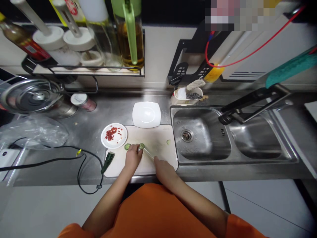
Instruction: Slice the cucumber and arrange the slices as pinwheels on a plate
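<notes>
Orange sleeves (158, 215) fill the bottom of the view, and from them our two bare forearms reach up onto a pale cutting board (158, 137) that lies on the steel counter (111, 109) just left of the sink. Our left hand (133, 157) lies palm down on the board, its fingers curled over a green cucumber piece (141, 145) and pinning it there; a second green slice (127, 146) lies just left of the fingertips. Our right hand (162, 167) is closed around the handle of a knife (148, 152), whose thin blade slants up and left until its tip meets the piece under the left fingers. One small green slice (168, 142) lies apart near the board's right edge. At the board's left edge lies a dark green pepper (107, 162), half on the board, half on the counter, beside a looping black cable (81, 165).

Further back, touching the board's upper left corner, a round white plate (114, 136) holds chopped red chilli (112, 133). A square white dish (146, 114) overlaps the board's far edge. To the right we see the double steel sink (205, 145) with a black tap (250, 104) lying over it. Far left, a steel pot lid (32, 96) rests beside a small can (83, 101) and crumpled clear plastic (34, 132). Against the wall a wire rack (86, 69) carries oil bottles (128, 36) and white-lidded jars (52, 38).
</notes>
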Motion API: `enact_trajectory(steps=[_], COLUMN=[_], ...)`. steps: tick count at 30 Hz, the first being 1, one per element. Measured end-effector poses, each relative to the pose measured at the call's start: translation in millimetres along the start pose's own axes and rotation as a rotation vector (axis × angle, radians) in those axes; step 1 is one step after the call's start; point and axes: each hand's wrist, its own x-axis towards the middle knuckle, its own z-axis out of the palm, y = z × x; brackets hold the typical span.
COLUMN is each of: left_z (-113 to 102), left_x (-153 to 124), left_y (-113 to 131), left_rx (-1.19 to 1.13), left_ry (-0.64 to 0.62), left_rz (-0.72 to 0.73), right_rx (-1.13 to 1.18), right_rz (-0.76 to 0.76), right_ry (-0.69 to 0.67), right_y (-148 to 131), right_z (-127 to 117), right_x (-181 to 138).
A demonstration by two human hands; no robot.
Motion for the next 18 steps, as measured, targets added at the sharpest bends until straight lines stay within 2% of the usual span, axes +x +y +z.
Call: enact_trajectory(steps=[9,14,18], left_z=[0.2,-1.3,-4.2], left_x=[0.9,3.7,9.1], left_y=[0.4,0.4,2.5], left_rx=[-0.010,0.003,0.003], left_ry=[-0.006,-0.051,-0.094], left_rz=[-0.014,-0.022,-0.026], right_rx=[0.021,0.008,-0.012], right_rz=[-0.030,-0.031,0.026], right_ry=[-0.025,-0.023,-0.060], right_y=[-1.6,9.6,19.1], right_z=[-3.8,4.2,5.0], right_x=[0.0,-8.9,-19.4])
